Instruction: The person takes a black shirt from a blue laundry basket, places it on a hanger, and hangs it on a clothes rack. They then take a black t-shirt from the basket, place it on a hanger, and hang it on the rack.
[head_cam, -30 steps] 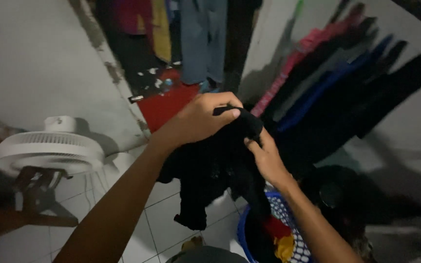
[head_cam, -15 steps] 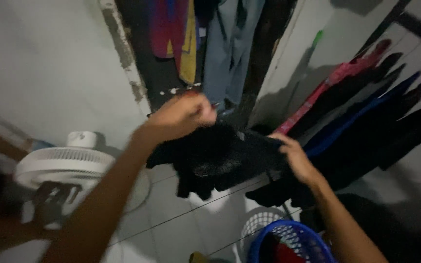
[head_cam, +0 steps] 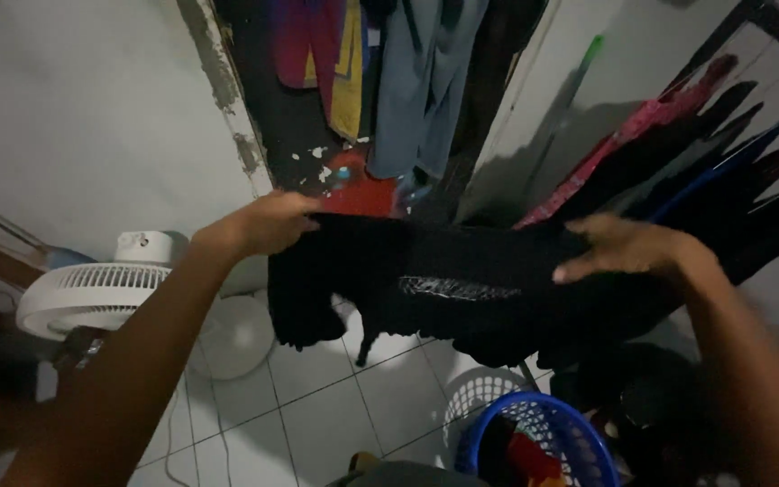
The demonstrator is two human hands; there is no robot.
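You hold a black garment (head_cam: 426, 280) stretched wide across the middle of the view, your left hand (head_cam: 263, 225) clamped on its edge at about 9 o'clock and your right hand (head_cam: 628, 248) lying over its far end at about 3 o'clock, fingers spread flat on the cloth more than pinching it. A sleeve or corner hangs loose below your left hand. Behind the right hand, at 2 o'clock, dark, red and blue clothes hang on a drying rack (head_cam: 678, 153). At 5 o'clock a blue laundry basket (head_cam: 543, 446) stands on the tiled floor (head_cam: 317, 415), coloured clothes inside. A white fan (head_cam: 92, 293) sits low at 8 o'clock; more clothes (head_cam: 380, 81) hang in the doorway at 12 o'clock.

The likely trouble: your right hand's flat hold looks weak, so the damp weight could slide out and drop that end to the floor. The dangling part could also snag on the basket rim or swing toward the fan. In this dim light the black cloth is hard to tell from the dark pieces on the rack.
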